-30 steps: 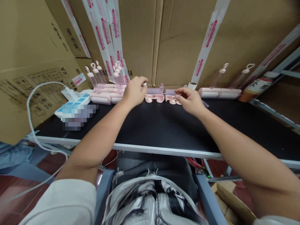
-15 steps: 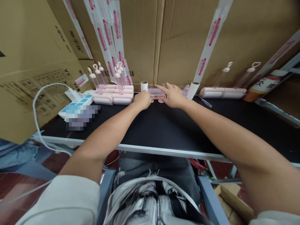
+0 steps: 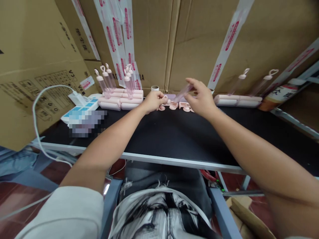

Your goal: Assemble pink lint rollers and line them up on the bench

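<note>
In the head view, my right hand [image 3: 201, 98] grips a clear pink tube [image 3: 182, 94], which tilts from lower left up to the right. My left hand [image 3: 152, 101] pinches the pale pink ring-topped cap [image 3: 165, 98] at the tube's lower left end. Below the tube, several small pink parts with round discs [image 3: 173, 106] lie along the back of the black table. A lilac piece [image 3: 169, 96] shows partly behind them. Next to my left hand stands a white cardboard roll [image 3: 155, 88]; another is mostly hidden behind my right hand.
Pink cylinders [image 3: 131, 101] are stacked at the left, with capped clear tubes upright among them. More pink cylinders [image 3: 238, 100] lie at the right beside a drink bottle [image 3: 281, 94]. A white power strip [image 3: 82, 104] with a cable sits far left. Cardboard [image 3: 199, 43] walls the back.
My hands were low over the pink parts. Now the clear tube is raised between them, the right hand has moved right and up, and more of the small pink parts show.
</note>
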Action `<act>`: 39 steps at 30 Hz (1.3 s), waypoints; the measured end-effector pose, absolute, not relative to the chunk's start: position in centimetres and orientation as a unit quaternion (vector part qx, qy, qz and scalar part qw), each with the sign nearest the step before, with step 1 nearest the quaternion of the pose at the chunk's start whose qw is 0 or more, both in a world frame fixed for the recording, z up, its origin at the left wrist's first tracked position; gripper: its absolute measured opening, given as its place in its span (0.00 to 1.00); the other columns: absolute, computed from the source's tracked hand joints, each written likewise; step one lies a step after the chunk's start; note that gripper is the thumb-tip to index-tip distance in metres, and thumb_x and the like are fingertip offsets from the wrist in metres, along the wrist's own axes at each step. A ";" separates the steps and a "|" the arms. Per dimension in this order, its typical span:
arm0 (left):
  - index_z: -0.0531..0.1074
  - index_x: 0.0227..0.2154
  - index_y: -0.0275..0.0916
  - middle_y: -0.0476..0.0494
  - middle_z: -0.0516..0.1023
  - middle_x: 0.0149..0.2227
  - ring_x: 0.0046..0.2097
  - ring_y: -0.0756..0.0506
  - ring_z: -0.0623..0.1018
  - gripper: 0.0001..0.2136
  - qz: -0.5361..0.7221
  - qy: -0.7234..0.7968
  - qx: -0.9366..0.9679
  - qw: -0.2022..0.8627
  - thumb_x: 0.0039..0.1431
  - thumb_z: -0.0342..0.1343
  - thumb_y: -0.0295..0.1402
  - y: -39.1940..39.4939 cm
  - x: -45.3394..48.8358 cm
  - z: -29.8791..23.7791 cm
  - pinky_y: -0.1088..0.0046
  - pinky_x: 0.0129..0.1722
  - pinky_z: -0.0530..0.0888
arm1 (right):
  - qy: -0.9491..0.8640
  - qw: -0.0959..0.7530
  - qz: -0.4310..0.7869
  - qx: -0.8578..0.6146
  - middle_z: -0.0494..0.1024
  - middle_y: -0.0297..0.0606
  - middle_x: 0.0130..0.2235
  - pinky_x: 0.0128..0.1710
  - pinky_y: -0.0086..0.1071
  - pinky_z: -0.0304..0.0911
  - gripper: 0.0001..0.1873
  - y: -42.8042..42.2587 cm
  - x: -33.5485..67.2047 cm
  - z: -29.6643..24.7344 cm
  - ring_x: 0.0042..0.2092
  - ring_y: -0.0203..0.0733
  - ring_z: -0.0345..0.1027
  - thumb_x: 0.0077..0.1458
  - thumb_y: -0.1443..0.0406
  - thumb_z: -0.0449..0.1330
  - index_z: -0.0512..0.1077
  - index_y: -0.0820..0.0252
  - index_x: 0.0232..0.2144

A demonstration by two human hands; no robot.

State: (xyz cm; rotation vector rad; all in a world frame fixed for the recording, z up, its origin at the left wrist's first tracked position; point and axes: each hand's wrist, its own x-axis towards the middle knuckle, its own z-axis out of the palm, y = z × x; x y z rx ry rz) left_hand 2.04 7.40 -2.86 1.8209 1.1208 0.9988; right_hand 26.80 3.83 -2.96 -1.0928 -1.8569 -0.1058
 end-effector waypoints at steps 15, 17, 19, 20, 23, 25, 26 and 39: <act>0.62 0.27 0.39 0.51 0.81 0.28 0.22 0.53 0.79 0.32 0.377 0.229 0.677 0.590 0.48 0.78 0.55 2.6 1.9 -1.5 0.81 0.18 0.68 | -0.629 0.664 0.219 -0.340 0.79 0.38 0.45 0.33 0.43 0.79 0.32 0.5 25.9 -4.6 0.37 0.50 0.85 0.60 0.40 0.72 0.65 0.43 0.56; 0.65 0.29 0.39 0.50 0.81 0.29 0.23 0.53 0.79 0.30 0.371 0.214 0.672 0.605 0.50 0.77 0.56 2.4 1.8 -1.4 0.80 0.19 0.69 | -0.626 0.662 0.241 -0.334 0.80 0.38 0.46 0.34 0.43 0.80 0.32 -0.3 25.5 -4.2 0.38 0.50 0.85 0.57 0.41 0.74 0.65 0.44 0.53; 0.65 0.30 0.39 0.50 0.81 0.29 0.23 0.52 0.80 0.31 0.367 0.200 0.667 0.617 0.51 0.77 0.57 2.4 1.7 -1.4 0.79 0.20 0.71 | -0.622 0.662 0.259 -0.328 0.80 0.37 0.46 0.35 0.43 0.81 0.32 -0.9 25.2 -3.8 0.38 0.50 0.86 0.55 0.42 0.76 0.66 0.45 0.49; 0.65 0.30 0.39 0.50 0.81 0.29 0.24 0.52 0.80 0.31 0.367 0.195 0.665 0.621 0.50 0.77 0.57 2.4 1.7 -1.4 0.79 0.20 0.72 | -0.618 0.664 0.266 -0.325 0.81 0.37 0.45 0.36 0.44 0.82 0.31 -1.1 25.1 -3.7 0.38 0.49 0.85 0.55 0.43 0.77 0.66 0.45 0.48; 0.62 0.30 0.40 0.50 0.82 0.29 0.25 0.52 0.81 0.32 0.377 0.194 0.657 0.624 0.49 0.79 0.55 2.6 1.6 -1.4 0.81 0.21 0.71 | -0.608 0.672 0.273 -0.323 0.81 0.35 0.44 0.39 0.45 0.83 0.30 -1.5 24.8 -3.5 0.38 0.47 0.85 0.52 0.46 0.79 0.67 0.47 0.44; 0.63 0.33 0.40 0.50 0.83 0.28 0.25 0.51 0.82 0.32 0.388 0.203 0.648 0.623 0.49 0.80 0.53 2.7 1.6 -1.3 0.81 0.21 0.72 | -0.612 0.672 0.259 -0.328 0.82 0.34 0.42 0.40 0.45 0.83 0.26 -1.6 24.9 -3.4 0.37 0.47 0.83 0.53 0.47 0.78 0.70 0.48 0.43; 0.65 0.36 0.40 0.50 0.83 0.28 0.25 0.50 0.82 0.30 0.394 0.209 0.643 0.622 0.50 0.80 0.52 2.8 1.6 -1.3 0.81 0.22 0.72 | -0.619 0.669 0.241 -0.333 0.82 0.34 0.40 0.40 0.45 0.82 0.24 -1.7 25.0 -3.3 0.36 0.46 0.82 0.53 0.47 0.77 0.72 0.49 0.42; 0.80 0.44 0.32 0.48 0.82 0.28 0.25 0.50 0.82 0.25 0.339 0.271 0.723 0.537 0.48 0.82 0.38 3.0 0.8 -0.8 0.77 0.23 0.77 | -0.843 0.344 -0.001 -0.414 0.87 0.43 0.40 0.39 0.40 0.68 0.20 -3.5 26.1 -1.6 0.36 0.48 0.76 0.64 0.58 0.67 0.85 0.55 0.56</act>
